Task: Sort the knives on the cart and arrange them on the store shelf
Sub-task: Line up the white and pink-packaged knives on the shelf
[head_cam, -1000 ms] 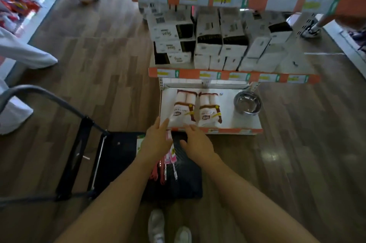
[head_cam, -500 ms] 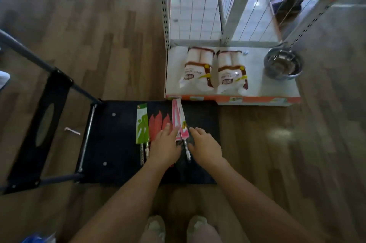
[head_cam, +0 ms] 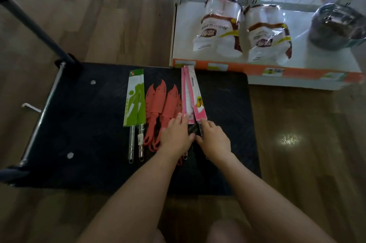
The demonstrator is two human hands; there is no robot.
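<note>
Knives all on the cart, centre of frame, already in three groups by packaging: green knives on the left, red knives in the middle, pink knives on the right. So sorting looks largely done; none is on the shelf yet, so the whole arranging part is left.

Every knife lies flat, long axis running bottom to top of frame, tips toward the shelf at upper right, handles toward the person.

Left hand lies over the red handles with fingertips on the pink packs' lower edge, fingers loosely curled; a firm grip I can't tell. Right hand is just beside it on a pink knife's handle, fingers curled, grip likewise unclear.

Shelf holds two bags and a bowl; bare space in front at its left.
</note>
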